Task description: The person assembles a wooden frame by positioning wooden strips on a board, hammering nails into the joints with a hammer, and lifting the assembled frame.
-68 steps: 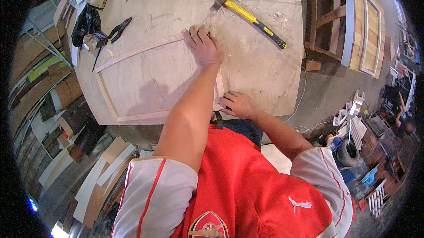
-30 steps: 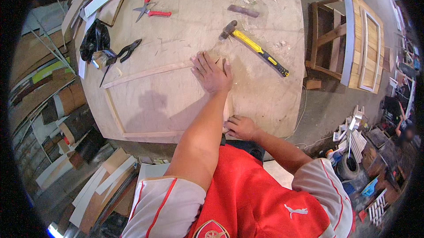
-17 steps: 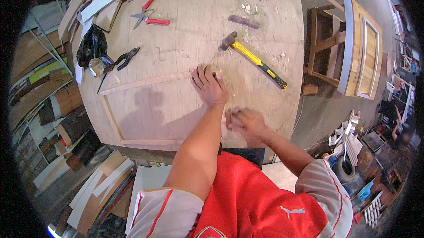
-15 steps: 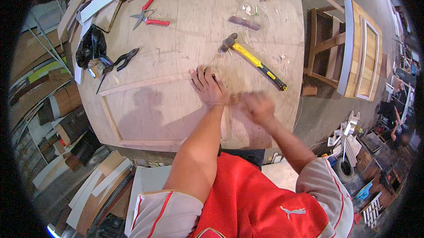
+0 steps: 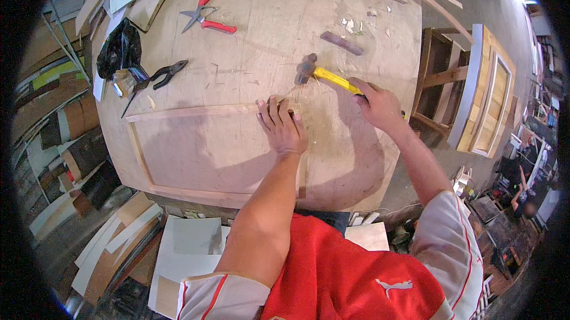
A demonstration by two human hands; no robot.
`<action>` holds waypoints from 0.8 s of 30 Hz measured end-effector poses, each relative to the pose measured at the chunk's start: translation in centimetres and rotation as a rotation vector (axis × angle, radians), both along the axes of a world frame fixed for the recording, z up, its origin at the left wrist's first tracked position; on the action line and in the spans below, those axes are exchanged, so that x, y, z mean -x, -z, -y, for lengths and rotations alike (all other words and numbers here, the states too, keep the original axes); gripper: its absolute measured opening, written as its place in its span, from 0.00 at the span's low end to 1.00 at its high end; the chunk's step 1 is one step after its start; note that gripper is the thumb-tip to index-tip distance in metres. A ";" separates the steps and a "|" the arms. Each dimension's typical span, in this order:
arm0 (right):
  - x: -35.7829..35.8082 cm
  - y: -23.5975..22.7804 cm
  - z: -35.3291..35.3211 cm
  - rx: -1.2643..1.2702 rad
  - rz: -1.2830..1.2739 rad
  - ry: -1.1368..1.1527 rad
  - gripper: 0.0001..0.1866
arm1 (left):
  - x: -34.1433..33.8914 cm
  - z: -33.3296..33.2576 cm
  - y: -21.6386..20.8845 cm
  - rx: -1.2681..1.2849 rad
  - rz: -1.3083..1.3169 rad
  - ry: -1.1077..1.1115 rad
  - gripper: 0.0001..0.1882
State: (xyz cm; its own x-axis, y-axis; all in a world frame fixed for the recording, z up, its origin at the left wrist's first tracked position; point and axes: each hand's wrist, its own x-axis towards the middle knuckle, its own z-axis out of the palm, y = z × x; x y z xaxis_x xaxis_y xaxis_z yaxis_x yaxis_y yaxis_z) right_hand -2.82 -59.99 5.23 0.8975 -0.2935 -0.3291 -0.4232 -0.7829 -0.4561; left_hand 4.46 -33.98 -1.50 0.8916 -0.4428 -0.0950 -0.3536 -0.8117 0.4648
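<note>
On the plywood tabletop (image 5: 255, 41), our left hand (image 5: 284, 135), fingers spread, lies over the wooden frame (image 5: 205, 111); right of it, our right hand (image 5: 383, 107) grips the ball-peen hammer (image 5: 335, 78).

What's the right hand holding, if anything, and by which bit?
The right hand has the hammer by its handle, near the end away from the head.

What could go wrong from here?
1. Pinched or struck fingers: the left hand is spread over a corner of the wooden frame, and the hammer head lies just beyond its fingertips.
2. Frame shifting: only that hand is seen on it, at one corner, so the far end might slide if jolted.
3. Poor hold: the right hand is at the handle, but whether its grip is full can't be seen.
</note>
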 end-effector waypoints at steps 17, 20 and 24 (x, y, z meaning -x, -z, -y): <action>-0.8 0.8 1.1 -0.086 -0.023 -0.128 0.31 | 0.5 -0.3 0.9 -0.031 0.033 -0.022 0.27; -1.1 0.6 1.2 -0.078 -0.021 -0.185 0.30 | 0.4 -0.4 0.9 -0.052 0.020 -0.023 0.28; -0.8 1.5 1.4 -0.107 -0.035 -0.069 0.29 | 0.2 -0.2 0.4 -0.046 -0.020 -0.005 0.28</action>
